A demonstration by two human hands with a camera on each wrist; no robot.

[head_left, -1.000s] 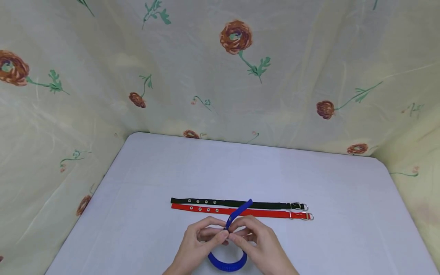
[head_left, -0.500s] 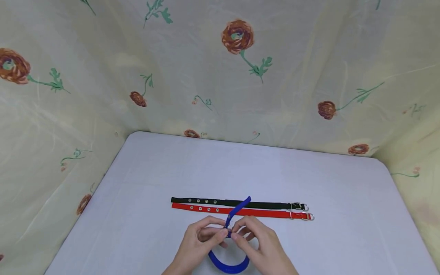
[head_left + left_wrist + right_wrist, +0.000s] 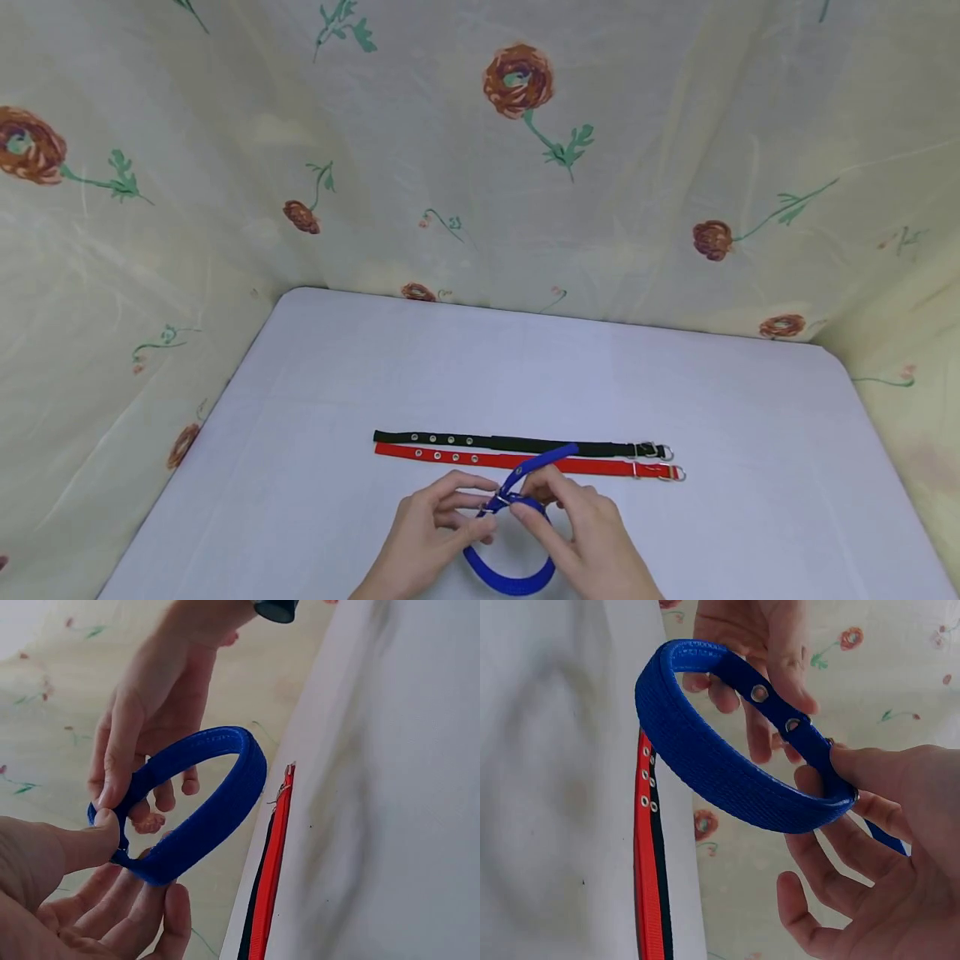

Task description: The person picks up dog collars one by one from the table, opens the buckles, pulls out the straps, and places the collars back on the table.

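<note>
A blue dog collar point(image 3: 513, 583), bent into a loop, hangs between both hands. Its free end point(image 3: 551, 456) runs through the metal buckle and points up to the right. My left hand point(image 3: 431, 521) pinches the loop beside the buckle with thumb and fingers. On the other side, my right hand point(image 3: 588, 525) grips the strap between thumb and forefinger, its remaining fingers loosely spread in the right wrist view. Metal eyelets point(image 3: 760, 693) show on the strap there. The buckle is partly hidden by fingers.
Beyond the hands, a black collar point(image 3: 607, 449) and a red collar point(image 3: 615, 467) lie straight, side by side, on the white table point(image 3: 337, 358), buckles to the right. Flower-patterned cloth point(image 3: 630, 125) surrounds the table's back and sides.
My right hand has moved slightly right, away from the left, uncovering the buckle area. The blue loop has shifted right, and its free end has swung lower and to the right.
</note>
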